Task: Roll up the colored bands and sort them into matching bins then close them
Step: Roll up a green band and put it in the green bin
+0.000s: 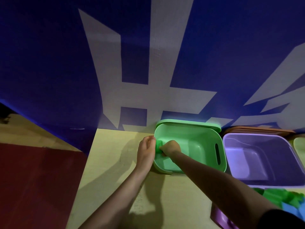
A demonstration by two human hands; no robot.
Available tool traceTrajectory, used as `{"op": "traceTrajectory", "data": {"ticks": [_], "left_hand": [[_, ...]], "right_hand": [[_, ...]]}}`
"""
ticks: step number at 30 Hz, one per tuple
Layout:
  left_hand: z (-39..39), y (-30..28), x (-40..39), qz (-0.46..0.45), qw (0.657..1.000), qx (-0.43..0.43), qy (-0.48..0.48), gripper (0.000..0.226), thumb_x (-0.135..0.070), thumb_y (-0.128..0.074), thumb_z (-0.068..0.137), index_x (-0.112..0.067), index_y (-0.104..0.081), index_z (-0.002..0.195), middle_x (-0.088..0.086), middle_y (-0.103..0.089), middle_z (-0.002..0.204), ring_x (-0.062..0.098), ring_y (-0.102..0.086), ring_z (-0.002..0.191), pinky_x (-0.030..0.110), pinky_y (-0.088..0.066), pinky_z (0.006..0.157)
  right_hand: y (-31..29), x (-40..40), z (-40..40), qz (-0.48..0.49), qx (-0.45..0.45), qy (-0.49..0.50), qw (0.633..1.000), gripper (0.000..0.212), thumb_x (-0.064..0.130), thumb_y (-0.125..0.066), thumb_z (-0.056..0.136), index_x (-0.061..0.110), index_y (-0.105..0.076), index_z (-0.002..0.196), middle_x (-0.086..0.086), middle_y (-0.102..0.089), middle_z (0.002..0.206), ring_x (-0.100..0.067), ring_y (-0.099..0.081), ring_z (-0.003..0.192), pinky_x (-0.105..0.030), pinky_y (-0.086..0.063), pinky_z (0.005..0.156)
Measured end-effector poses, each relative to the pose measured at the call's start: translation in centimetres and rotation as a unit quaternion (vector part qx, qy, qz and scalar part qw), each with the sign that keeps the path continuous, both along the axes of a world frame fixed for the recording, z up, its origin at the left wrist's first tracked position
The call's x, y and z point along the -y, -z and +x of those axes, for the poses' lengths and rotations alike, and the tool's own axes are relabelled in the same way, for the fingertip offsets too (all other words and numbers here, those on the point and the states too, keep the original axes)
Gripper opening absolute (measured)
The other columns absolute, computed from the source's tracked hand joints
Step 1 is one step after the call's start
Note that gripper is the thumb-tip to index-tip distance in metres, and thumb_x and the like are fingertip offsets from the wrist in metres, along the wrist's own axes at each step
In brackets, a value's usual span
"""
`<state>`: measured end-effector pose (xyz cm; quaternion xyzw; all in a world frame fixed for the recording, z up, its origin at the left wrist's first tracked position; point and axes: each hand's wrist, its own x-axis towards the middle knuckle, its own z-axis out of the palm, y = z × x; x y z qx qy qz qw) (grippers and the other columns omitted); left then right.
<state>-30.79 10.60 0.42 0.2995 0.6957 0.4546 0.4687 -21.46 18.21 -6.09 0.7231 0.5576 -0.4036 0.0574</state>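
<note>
A green bin stands open on the pale table, its green lid propped behind it against the wall. Over the bin's left edge, both hands meet on a rolled green band. My left hand holds the roll from outside the rim. My right hand reaches inside the bin and pinches the roll's other side. To the right sits an open purple bin.
A heap of green and blue bands lies at the lower right, with a purple band below it. A brown lid leans behind the purple bin. Another pale green bin shows at the far right. The table's left edge drops to a red floor.
</note>
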Motion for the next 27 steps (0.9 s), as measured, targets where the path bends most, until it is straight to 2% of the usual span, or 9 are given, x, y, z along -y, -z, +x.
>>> {"op": "traceTrajectory", "data": {"ticks": [2, 4, 7, 9, 12, 15, 17, 23, 27], "left_hand": [[0.0, -0.1, 0.0, 0.003, 1.000, 0.000, 0.003, 0.019, -0.028, -0.041, 0.099, -0.024, -0.059, 0.098, -0.001, -0.063, 0.092, 0.013, -0.060, 0.085, 0.027, -0.047, 0.069], [0.1, -0.1, 0.0, 0.005, 1.000, -0.004, 0.003, 0.019, -0.027, -0.041, 0.099, -0.025, -0.059, 0.094, -0.002, -0.063, 0.090, 0.012, -0.059, 0.084, 0.028, -0.047, 0.071], [0.0, 0.2, -0.1, 0.005, 1.000, -0.011, 0.004, 0.022, -0.028, -0.041, 0.099, -0.020, -0.060, 0.092, 0.003, -0.063, 0.089, 0.014, -0.058, 0.082, 0.031, -0.046, 0.073], [0.0, 0.5, -0.1, 0.011, 1.000, -0.011, 0.004, 0.024, -0.027, -0.041, 0.099, -0.015, -0.060, 0.090, 0.009, -0.062, 0.087, 0.015, -0.056, 0.078, 0.032, -0.044, 0.070], [0.0, 0.9, -0.2, 0.011, 1.000, -0.010, 0.005, 0.024, -0.027, -0.041, 0.098, -0.016, -0.061, 0.090, 0.006, -0.062, 0.086, 0.016, -0.057, 0.079, 0.034, -0.045, 0.072], [0.0, 1.2, -0.2, 0.002, 1.000, -0.012, 0.002, 0.024, -0.033, -0.042, 0.096, -0.019, -0.061, 0.094, 0.003, -0.063, 0.090, 0.017, -0.059, 0.085, 0.036, -0.047, 0.076], [0.0, 1.3, -0.2, -0.001, 1.000, -0.013, 0.000, 0.023, -0.035, -0.042, 0.096, -0.022, -0.062, 0.097, 0.001, -0.064, 0.093, 0.017, -0.060, 0.088, 0.036, -0.048, 0.078], [0.1, 0.5, -0.4, -0.009, 1.000, -0.024, -0.002, 0.018, -0.025, -0.042, 0.098, -0.023, -0.059, 0.091, -0.002, -0.063, 0.088, 0.013, -0.057, 0.083, 0.030, -0.045, 0.072], [0.0, 0.4, -0.4, -0.018, 0.999, -0.028, 0.005, 0.020, -0.027, -0.042, 0.098, -0.026, -0.058, 0.087, -0.001, -0.062, 0.087, 0.015, -0.057, 0.082, 0.028, -0.043, 0.068]], "right_hand": [[-0.1, -0.1, 0.0, 0.014, 0.020, -0.047, 0.999, 0.032, 0.030, -0.059, 0.088, 0.015, -0.052, 0.061, -0.001, -0.059, 0.068, -0.019, -0.060, 0.069, -0.023, -0.043, 0.053], [-0.3, -0.1, 0.3, 0.037, 0.022, -0.092, 0.995, 0.031, 0.030, -0.060, 0.088, 0.016, -0.050, 0.061, -0.004, -0.061, 0.074, -0.022, -0.060, 0.075, -0.027, -0.048, 0.067], [-0.5, -0.3, 0.9, 0.059, 0.019, -0.148, 0.987, 0.028, 0.030, -0.060, 0.089, 0.018, -0.049, 0.066, -0.005, -0.058, 0.082, -0.022, -0.054, 0.081, -0.030, -0.044, 0.074], [-0.5, -0.6, 1.1, 0.046, 0.028, -0.173, 0.984, 0.028, 0.034, -0.059, 0.090, 0.015, -0.053, 0.071, -0.004, -0.056, 0.079, -0.022, -0.053, 0.080, -0.029, -0.043, 0.072], [-0.2, -0.8, 1.2, 0.029, 0.029, -0.180, 0.983, 0.038, 0.038, -0.059, 0.090, 0.014, -0.050, 0.061, -0.003, -0.049, 0.065, -0.023, -0.051, 0.074, -0.027, -0.039, 0.066], [-0.3, -0.7, 1.2, 0.034, 0.025, -0.211, 0.977, 0.033, 0.037, -0.054, 0.093, 0.013, -0.052, 0.070, -0.006, -0.053, 0.079, -0.023, -0.049, 0.079, -0.028, -0.037, 0.069], [-0.5, -0.6, 1.5, 0.032, 0.022, -0.236, 0.971, 0.036, 0.035, -0.049, 0.096, 0.015, -0.045, 0.066, -0.008, -0.051, 0.085, -0.023, -0.046, 0.082, -0.028, -0.034, 0.071], [-1.6, -0.9, 1.8, 0.002, 0.030, -0.251, 0.967, 0.044, 0.039, -0.050, 0.094, 0.017, -0.040, 0.057, -0.007, -0.048, 0.069, -0.024, -0.047, 0.079, -0.026, -0.034, 0.070], [-2.2, -1.1, 2.0, -0.010, 0.015, -0.222, 0.975, 0.042, 0.039, -0.053, 0.092, 0.017, -0.046, 0.057, -0.007, -0.055, 0.076, -0.021, -0.052, 0.077, -0.025, -0.038, 0.069]]}}
